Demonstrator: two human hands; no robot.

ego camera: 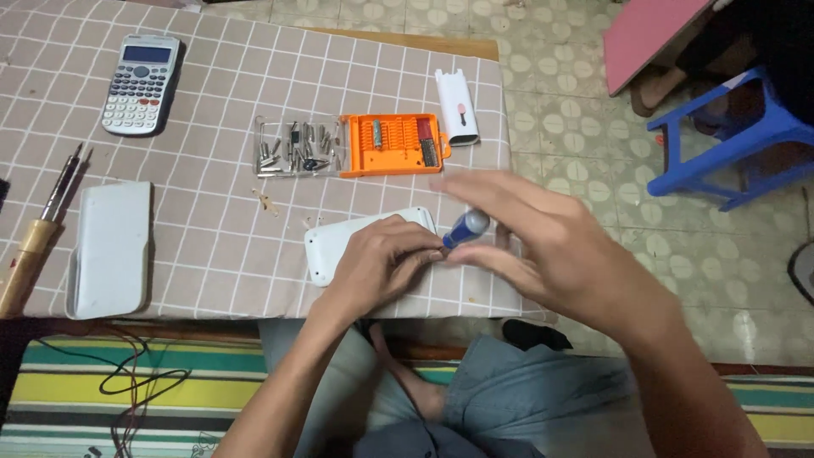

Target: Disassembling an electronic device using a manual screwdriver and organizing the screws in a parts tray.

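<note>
My left hand (377, 263) rests on a white flat plastic device (335, 242) near the table's front edge and pinches the lower shaft of a blue-handled screwdriver (465, 228). My right hand (534, 242) is blurred, its fingers curled around the screwdriver's handle top. The screwdriver stands tilted over the device's right end; its tip is hidden by my left fingers.
An orange bit case (394, 144) lies open with loose metal bits in its clear lid (292, 148). A white cover (456, 106), a calculator (141, 83), a white back panel (110, 248) and a wooden-handled tool (34, 246) lie on the checked tablecloth (212, 220). A blue stool (729, 140) stands right.
</note>
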